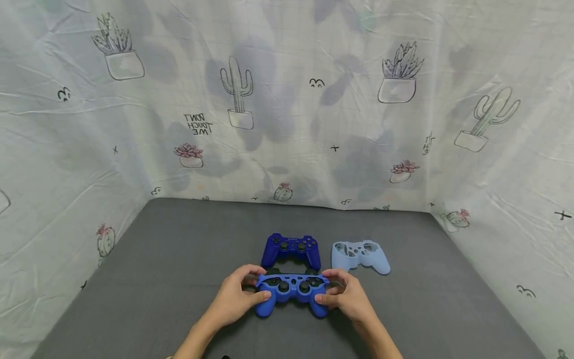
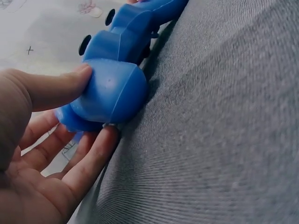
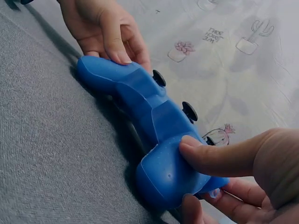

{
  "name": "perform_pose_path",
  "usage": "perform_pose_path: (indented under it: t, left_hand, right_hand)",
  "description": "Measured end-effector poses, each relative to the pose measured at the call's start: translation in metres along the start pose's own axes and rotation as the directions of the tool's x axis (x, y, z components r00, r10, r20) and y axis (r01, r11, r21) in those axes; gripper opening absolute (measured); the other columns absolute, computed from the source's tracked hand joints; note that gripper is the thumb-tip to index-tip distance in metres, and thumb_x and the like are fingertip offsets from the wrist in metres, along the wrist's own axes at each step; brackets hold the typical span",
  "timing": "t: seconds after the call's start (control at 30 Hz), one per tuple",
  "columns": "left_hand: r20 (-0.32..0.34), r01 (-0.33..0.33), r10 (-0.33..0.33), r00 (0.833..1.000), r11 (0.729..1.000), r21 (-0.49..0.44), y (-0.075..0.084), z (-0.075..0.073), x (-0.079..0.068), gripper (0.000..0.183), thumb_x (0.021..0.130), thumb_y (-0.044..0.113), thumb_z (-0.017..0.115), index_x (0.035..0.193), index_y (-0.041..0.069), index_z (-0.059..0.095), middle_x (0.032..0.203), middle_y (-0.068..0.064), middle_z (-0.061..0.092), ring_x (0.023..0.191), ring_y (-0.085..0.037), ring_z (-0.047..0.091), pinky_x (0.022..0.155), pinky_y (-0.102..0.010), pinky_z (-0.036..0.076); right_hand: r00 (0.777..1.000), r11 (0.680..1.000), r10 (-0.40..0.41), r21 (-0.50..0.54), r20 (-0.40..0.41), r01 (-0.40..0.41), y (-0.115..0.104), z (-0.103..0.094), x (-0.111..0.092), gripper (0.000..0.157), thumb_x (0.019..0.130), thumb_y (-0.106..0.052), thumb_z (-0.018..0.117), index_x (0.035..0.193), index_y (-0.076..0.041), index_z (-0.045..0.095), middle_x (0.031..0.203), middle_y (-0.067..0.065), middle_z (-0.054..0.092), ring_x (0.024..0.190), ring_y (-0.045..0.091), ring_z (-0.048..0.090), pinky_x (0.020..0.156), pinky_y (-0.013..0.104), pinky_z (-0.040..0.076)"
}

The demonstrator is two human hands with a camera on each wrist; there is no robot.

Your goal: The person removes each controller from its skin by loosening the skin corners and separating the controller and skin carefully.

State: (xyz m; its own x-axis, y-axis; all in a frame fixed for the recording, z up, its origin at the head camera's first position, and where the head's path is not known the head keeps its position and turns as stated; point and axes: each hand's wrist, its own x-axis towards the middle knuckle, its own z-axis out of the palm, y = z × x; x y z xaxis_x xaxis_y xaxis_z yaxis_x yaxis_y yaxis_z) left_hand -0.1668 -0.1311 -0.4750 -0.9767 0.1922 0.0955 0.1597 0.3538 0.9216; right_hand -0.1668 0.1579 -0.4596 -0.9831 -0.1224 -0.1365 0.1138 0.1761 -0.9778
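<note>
Between my two hands is a game controller (image 1: 293,294) in a bright blue silicone cover, its black thumbsticks facing up. The cover's top edge is pulled out of line around the button areas, and black parts of the controller show behind it. My left hand (image 1: 239,294) grips the left end, thumb on the left handle (image 2: 110,91) and fingers behind and below. At the other end my right hand (image 1: 347,294) holds the right handle (image 3: 170,172), thumb on top and fingers curled beneath. In both wrist views the controller is close over the grey cloth.
Just behind lies a dark blue controller (image 1: 291,247) without a cover. To its right is a pale blue silicone cover (image 1: 358,255) with open button holes. Grey cloth (image 1: 188,244) covers the table, and a white curtain printed with cacti (image 1: 291,124) encloses the back and sides.
</note>
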Motion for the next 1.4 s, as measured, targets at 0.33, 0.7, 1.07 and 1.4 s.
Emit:
perform_pose_path:
  t: [0.33,0.7,1.07,1.4]
  left_hand:
    - [0.113,-0.039,0.045,0.993,0.998,-0.055,-0.007,-0.008,0.011,0.041,0.076,0.025,0.088,0.107,0.012,0.063,0.102,-0.004,0.065,0.088,-0.020,0.065,0.068,-0.032,0.052]
    - [0.138,-0.068,0.073,0.988,0.997,-0.039,-0.010,-0.010,0.012,0.034,0.076,0.027,0.088,0.098,0.015,0.065,0.093,-0.001,0.065,0.081,-0.020,0.064,0.064,-0.031,0.049]
    - [0.085,-0.056,0.061,0.995,0.997,-0.057,-0.009,-0.005,0.008,0.031,0.077,0.024,0.087,0.096,0.014,0.065,0.096,-0.002,0.065,0.082,-0.019,0.065,0.070,-0.031,0.049]
    - [0.082,-0.089,0.093,0.992,0.995,-0.042,-0.009,-0.006,0.005,0.025,0.079,0.026,0.085,0.091,0.015,0.066,0.089,0.000,0.064,0.079,-0.018,0.064,0.072,-0.032,0.047]
  right_hand:
    - [0.992,1.000,0.004,0.025,0.126,-0.007,0.002,-0.010,0.011,0.048,0.072,0.000,0.086,0.109,0.003,0.055,0.088,0.010,0.062,0.065,0.016,0.060,0.061,0.030,0.051]
    - [0.989,0.999,-0.041,0.004,0.140,0.041,0.007,-0.013,0.014,0.048,0.070,0.000,0.087,0.105,0.003,0.055,0.080,0.007,0.058,0.057,0.013,0.051,0.058,0.026,0.043]
    - [0.995,0.999,-0.044,-0.011,0.088,0.045,0.009,-0.014,0.013,0.045,0.068,0.000,0.088,0.100,0.004,0.057,0.069,0.006,0.057,0.055,0.013,0.052,0.057,0.028,0.049]
    - [0.996,0.998,-0.034,-0.059,0.077,0.039,0.006,-0.013,0.011,0.043,0.067,-0.004,0.090,0.097,0.003,0.059,0.066,0.006,0.057,0.057,0.015,0.053,0.055,0.028,0.045]
